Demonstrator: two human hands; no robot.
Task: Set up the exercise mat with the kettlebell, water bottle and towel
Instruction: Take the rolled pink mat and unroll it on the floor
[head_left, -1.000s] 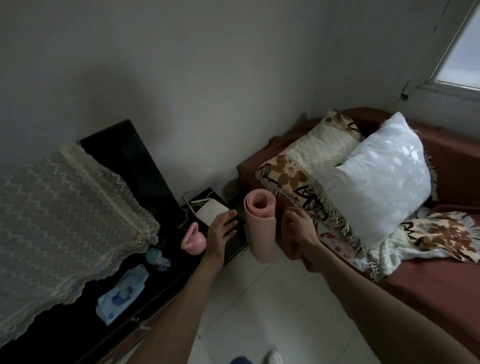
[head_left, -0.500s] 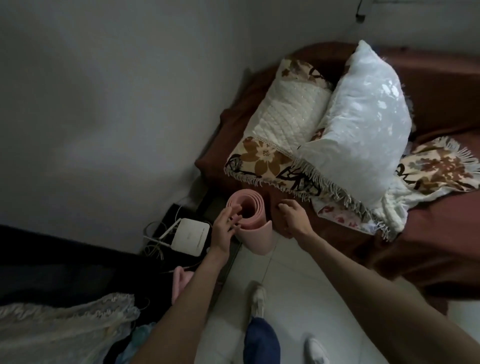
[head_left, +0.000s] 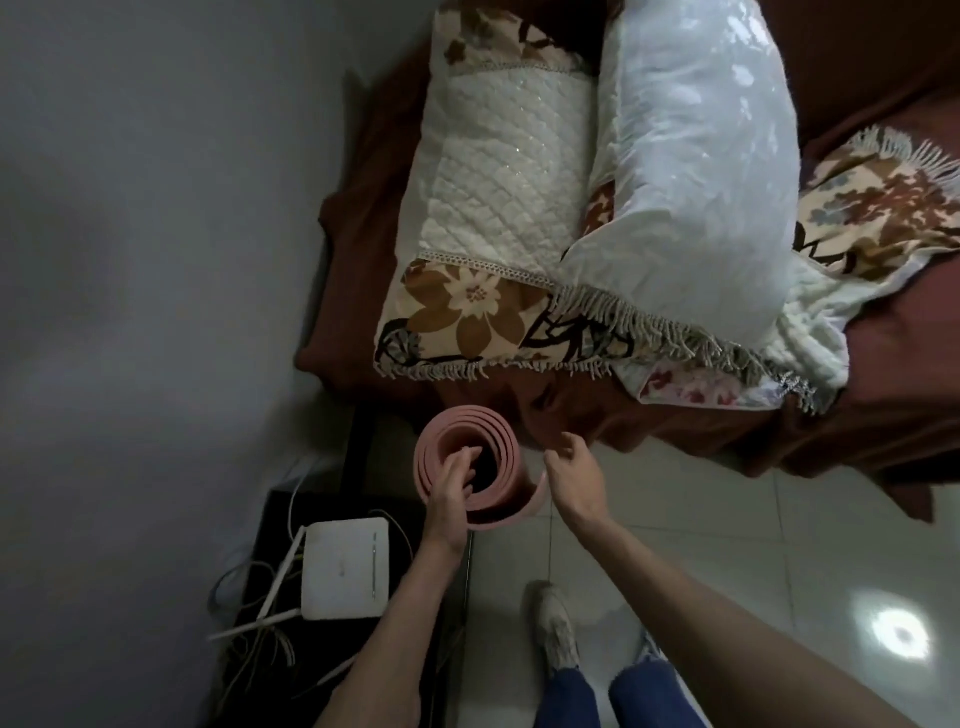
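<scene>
**Rolled mat upright by the bed, left hand gripping its rim**

The kettlebell, water bottle and towel cannot be seen in this view. The lower part of the pink rolled mat (head_left: 496, 452) is hidden behind the left hand and wrist, so how it meets the floor (head_left: 675, 545) is hard to make out. Both forearms run out of the bottom edge. The room is dim, and the cables (head_left: 265, 623) beside the router blur together on the dark surface (head_left: 415, 519).

The one mat stands on end on the tiled floor, just beside the brown-covered bed (head_left: 883, 389) and next to the dark low surface. Its open spiral end faces up. The left hand (head_left: 452, 488) is at the near left rim of the roll: its fingers curl over the edge into the hollow centre while the rest of the hand lies against the outer wall, so it grips the rolled layers. The right hand (head_left: 574, 475) is just beside the roll's right side, fingers loosely bent and holding nothing; whether it touches the mat I cannot tell.

Counted: one mat, two hands, two pillows on the bed (a quilted cream pillow (head_left: 498, 171) and a shiny white pillow (head_left: 691, 171)), one floral fringed blanket (head_left: 467, 317), one white router (head_left: 345, 569), two light shoes (head_left: 556, 629) below blue trouser legs.
</scene>
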